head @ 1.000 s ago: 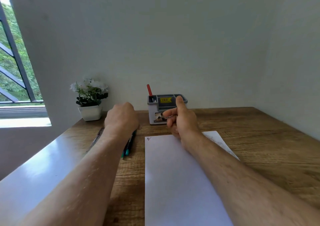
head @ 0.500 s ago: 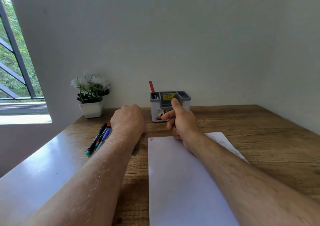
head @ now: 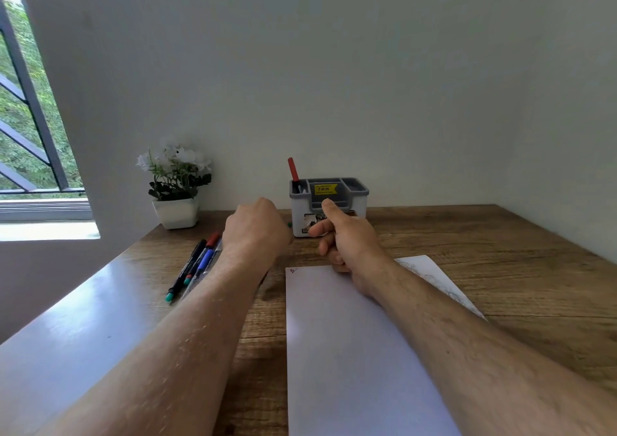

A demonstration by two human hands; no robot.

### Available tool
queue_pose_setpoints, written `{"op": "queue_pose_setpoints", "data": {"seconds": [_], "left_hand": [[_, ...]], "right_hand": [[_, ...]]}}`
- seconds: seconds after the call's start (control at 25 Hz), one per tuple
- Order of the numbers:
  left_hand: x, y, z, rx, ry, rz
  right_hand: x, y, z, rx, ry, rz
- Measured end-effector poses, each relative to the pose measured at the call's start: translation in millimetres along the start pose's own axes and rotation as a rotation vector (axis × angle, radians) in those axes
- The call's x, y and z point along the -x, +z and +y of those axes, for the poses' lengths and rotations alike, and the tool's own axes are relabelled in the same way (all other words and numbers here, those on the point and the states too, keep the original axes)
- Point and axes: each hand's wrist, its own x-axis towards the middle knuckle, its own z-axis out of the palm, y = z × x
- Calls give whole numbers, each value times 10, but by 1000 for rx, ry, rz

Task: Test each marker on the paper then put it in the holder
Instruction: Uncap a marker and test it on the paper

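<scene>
The person's left hand (head: pixel 255 226) is raised above the wooden table (head: pixel 500 268), fingers curled into a fist seen from the back; a small green tip (head: pixel 289 224) pokes out at its right edge, so it appears to grip a marker, though the marker's body is hidden behind the hand. The right hand (head: pixel 347 238) hovers over the top edge of the white paper (head: pixel 350 352), thumb pointing up and fingers curled inward with the forefinger bent toward the thumb (whether anything is pinched there cannot be told). Just beyond both hands, against the wall, stands the grey and white holder (head: pixel 329 206) with a yellow price sticker (head: pixel 324 188) on it; a red marker (head: pixel 293 169) stands tilted in its left compartment. To the left of the left forearm lies a cluster of loose markers (head: pixel 197 267) on the table, side by side and angled toward the holder: one black with a teal end, one with a red cap, one blue, and a clear-bodied one partly hidden by the arm. The paper carries a small red mark (head: pixel 293 271) near its top left corner. A second sheet (head: pixel 434 282) with faint drawing peeks out from under its right side. A white pot of white flowers (head: pixel 175 185) sits in the far left corner of the table, near the window (head: pixel 30 118).
</scene>
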Motion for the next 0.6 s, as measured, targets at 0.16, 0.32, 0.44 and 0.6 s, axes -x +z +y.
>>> {"op": "queue_pose_setpoints", "data": {"seconds": [0.16,0.32,0.44,0.6], "left_hand": [[-3,-117,74,314,-1,70],[75,-152,174,687,75,30],[51,-97,179,920,49,-25],[27,-33,195,1129,-30,-74]], "right_hand": [[13,-11,-4,11,9,-16],[25,-21,26,-37,-8,-52],[35,-21,19,-38,0,-37],[35,-38,-3,-105,22,-101]]}}
